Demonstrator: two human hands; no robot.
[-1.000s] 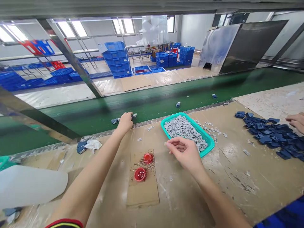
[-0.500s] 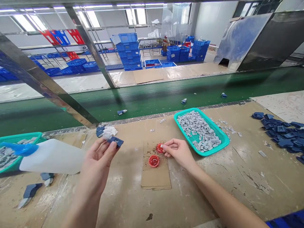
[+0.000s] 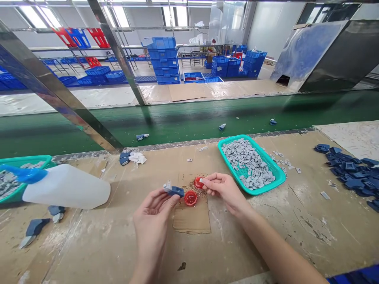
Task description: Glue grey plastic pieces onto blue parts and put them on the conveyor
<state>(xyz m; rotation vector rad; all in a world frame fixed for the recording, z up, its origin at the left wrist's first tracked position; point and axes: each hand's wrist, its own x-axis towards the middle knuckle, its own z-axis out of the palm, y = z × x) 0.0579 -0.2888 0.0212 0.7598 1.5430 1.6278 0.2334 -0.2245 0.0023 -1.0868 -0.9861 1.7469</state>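
In my left hand (image 3: 156, 211) a dark blue plastic piece (image 3: 174, 191) with a light grey end is pinched between thumb and fingers. It is held just left of a red cap (image 3: 190, 198) with glossy liquid inside. My right hand (image 3: 220, 189) pinches a small light grey plastic part (image 3: 201, 180) at the second red cap (image 3: 198, 182), partly hidden by the fingers. Both caps sit on a stained cardboard piece (image 3: 192, 223). To the right stands a turquoise basket (image 3: 254, 192) filled with small grey parts (image 3: 245, 157).
A white bottle with a blue nozzle (image 3: 66, 187) stands at the left before another turquoise basket (image 3: 26, 159). Dark blue pieces (image 3: 352, 167) are heaped at the right. A green conveyor belt (image 3: 183, 122) runs behind, carrying a few blue-grey pieces. A slanted metal post (image 3: 68, 106) rises at left.
My left hand has moved right and down with the dark blue piece, from beside the bottle to the red caps. My right hand stays at the far cap. Pieces on the belt have shifted slightly left.
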